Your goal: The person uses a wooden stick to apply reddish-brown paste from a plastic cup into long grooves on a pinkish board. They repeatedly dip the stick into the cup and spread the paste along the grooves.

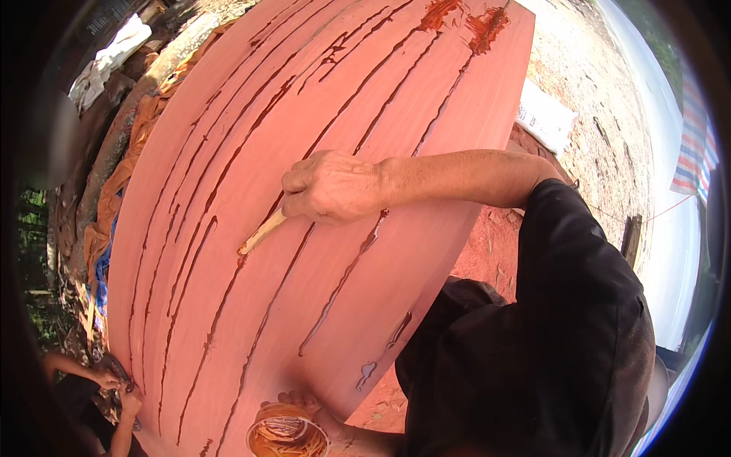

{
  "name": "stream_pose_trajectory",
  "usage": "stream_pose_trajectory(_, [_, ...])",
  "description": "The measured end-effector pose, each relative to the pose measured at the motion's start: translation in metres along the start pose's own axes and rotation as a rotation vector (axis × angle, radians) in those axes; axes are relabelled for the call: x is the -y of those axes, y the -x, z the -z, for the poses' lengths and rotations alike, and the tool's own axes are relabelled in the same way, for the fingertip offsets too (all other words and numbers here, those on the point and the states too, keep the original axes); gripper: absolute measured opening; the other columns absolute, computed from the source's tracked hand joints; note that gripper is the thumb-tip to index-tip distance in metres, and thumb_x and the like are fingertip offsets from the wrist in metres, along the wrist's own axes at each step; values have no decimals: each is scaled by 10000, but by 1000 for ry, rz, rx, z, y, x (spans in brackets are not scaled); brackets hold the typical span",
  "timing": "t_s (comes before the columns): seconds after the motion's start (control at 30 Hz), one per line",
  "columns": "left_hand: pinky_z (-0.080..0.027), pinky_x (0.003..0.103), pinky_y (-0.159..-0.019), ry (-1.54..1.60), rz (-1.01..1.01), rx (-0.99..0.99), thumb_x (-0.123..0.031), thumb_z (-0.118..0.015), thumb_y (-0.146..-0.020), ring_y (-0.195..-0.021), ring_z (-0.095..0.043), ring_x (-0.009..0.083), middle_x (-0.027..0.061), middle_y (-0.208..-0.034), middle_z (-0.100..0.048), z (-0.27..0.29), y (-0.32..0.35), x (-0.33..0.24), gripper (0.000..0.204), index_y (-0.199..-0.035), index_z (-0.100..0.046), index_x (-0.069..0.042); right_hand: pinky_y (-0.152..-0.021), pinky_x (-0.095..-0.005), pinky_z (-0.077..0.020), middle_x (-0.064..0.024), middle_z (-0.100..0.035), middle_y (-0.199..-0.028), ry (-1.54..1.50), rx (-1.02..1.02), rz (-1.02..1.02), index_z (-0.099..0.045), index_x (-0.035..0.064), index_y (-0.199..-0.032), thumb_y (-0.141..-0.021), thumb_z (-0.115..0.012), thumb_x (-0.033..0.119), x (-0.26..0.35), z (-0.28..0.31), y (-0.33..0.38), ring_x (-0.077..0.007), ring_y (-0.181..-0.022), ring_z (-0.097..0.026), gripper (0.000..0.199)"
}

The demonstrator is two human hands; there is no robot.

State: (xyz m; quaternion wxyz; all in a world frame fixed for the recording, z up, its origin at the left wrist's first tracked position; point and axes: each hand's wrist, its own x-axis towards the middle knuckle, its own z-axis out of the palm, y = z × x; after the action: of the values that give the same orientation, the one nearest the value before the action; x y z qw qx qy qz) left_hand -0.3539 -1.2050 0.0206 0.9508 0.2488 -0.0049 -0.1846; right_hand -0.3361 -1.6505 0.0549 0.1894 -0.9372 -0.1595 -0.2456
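Observation:
My right hand [332, 187] is closed around a light wooden stick [263, 233]. The stick's red-stained tip touches a dark seam on a large curved pink-red panel [190, 221], which looks like a boat hull. Long dark red-brown lines run along the panel, with thick smears of the same colour at its far end. Near the lower edge, my left hand [308, 404] grips a round cup [288, 434] by its side. Streaky red-brown stuff coats the cup's inside. The lower part of the cup is cut off by the frame.
Another person's hands [118, 385] hold a dark object at the panel's lower left edge. Logs and orange-brown cloth [126, 164] lie along the left side. On sandy ground at the right is a white sack [546, 116]; a striped tarp [694, 145] hangs beyond.

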Motion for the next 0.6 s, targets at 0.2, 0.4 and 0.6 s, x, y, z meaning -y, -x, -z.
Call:
stream_pose_trajectory(0.2, [-431,407,-713,-35,51,44,-267,-587,-1056,-891,-519,273,186,-1114,-544,-11,-5,-2,442,-1432,-517,-47,-545,-421,-490,-88,-526,-734,-213,26,-47,-694,50,-951,-879,-655,45,27,-1,8,-274,-651,-598,82])
stream_pose_trajectory(0.4, [-378,390,-788,18,132,123,-256,-631,-982,-930,-442,267,165,-1134,-487,-32,-16,3,449,-1366,-539,-42,-578,-461,-497,-159,-602,-669,-517,-36,-336,-677,21,-952,-903,-567,27,42,25,35,-356,-639,-640,121])
stream_pose_trajectory(0.6, [-355,383,-771,-70,23,-30,-262,-649,-960,-911,-417,247,124,-1051,-451,-49,-11,10,477,-1368,-542,-40,-601,-365,-487,-104,-610,-718,-474,-63,-640,-709,-14,-1122,-956,-547,13,7,102,93,-185,-644,-606,233])
